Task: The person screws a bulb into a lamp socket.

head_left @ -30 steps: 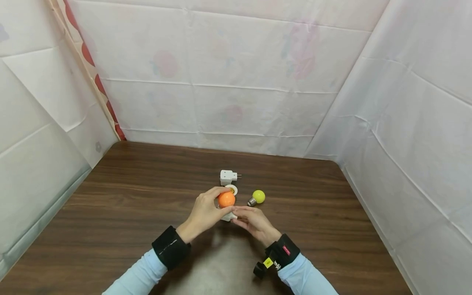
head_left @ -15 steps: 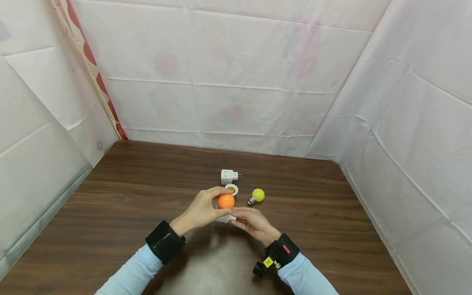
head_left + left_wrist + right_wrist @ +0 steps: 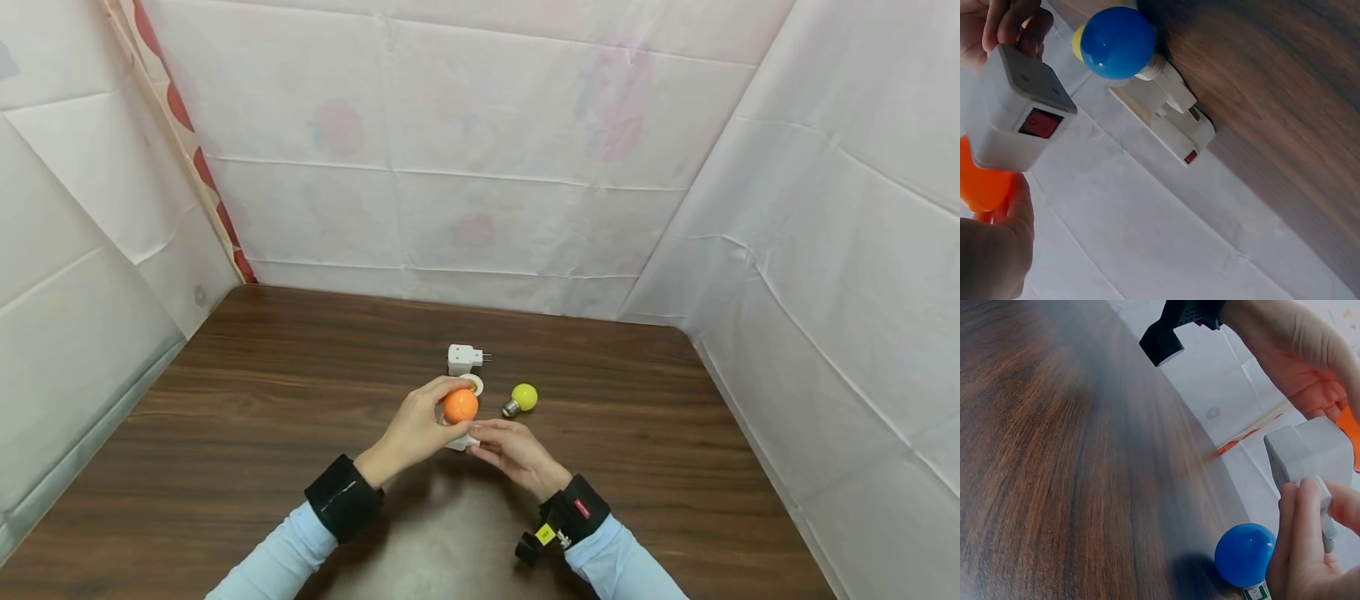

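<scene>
My left hand (image 3: 416, 423) grips an orange light bulb (image 3: 461, 406) with fingers and thumb around its globe. Just below the bulb is a white switched plug adapter (image 3: 1022, 119), mostly hidden by the hands in the head view. It has a red rocker switch and is against the bulb in the left wrist view; whether the bulb's base is in a socket cannot be seen. My right hand (image 3: 521, 457) pinches this adapter from the side with fingers and thumb.
Behind the hands, a white plug adapter (image 3: 463, 359) and a white ring socket (image 3: 472, 385) lie on the brown table (image 3: 300, 375). Right of them lies a yellow-green bulb (image 3: 526, 397). A blue bulb (image 3: 1116, 44) shows only in the wrist views. White sheets surround the table.
My left wrist has swung slightly left, then back right, while holding the orange bulb. The bulb and adapter tipped a little with it. My right hand stays almost still.
</scene>
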Tool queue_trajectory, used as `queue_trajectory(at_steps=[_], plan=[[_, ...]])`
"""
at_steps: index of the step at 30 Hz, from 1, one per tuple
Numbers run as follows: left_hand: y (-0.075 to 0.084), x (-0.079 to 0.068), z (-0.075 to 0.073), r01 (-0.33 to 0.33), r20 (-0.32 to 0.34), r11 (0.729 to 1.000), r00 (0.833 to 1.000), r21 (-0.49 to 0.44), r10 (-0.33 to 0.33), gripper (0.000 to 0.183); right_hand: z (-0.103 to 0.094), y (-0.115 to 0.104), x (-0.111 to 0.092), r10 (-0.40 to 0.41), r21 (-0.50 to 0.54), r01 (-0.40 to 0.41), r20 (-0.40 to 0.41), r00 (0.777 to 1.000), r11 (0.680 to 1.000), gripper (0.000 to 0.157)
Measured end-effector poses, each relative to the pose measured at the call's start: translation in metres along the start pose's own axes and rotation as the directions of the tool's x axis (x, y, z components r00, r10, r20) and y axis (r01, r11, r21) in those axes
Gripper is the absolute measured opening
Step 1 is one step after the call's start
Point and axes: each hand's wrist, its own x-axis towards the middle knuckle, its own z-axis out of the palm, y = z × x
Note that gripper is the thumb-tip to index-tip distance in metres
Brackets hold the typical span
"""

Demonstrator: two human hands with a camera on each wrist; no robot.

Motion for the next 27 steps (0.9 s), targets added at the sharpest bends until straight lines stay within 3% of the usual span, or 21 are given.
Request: queue_trajectory(at_steps=[9, 16, 27], plan=[[0.006, -0.004, 0.007, 0.075, -0.069, 0.997, 0.995, 0.013, -0.074, 0.049, 0.001, 0.004, -0.002, -0.036, 0.040, 0.037, -0.018, 0.999, 0.999, 0.027], [0.009, -0.006, 0.012, 0.134, -0.111, 0.990, 0.985, 0.035, -0.129, 0.051, 0.002, 0.006, -0.002, -0.052, 0.060, 0.055, -0.049, 0.997, 0.997, 0.040], [0.008, -0.003, 0.011, 0.093, -0.085, 0.994, 0.992, 0.049, -0.089, 0.049, -0.002, 0.005, -0.003, -0.058, 0.015, 0.059, -0.042, 0.997, 0.998, 0.042]])
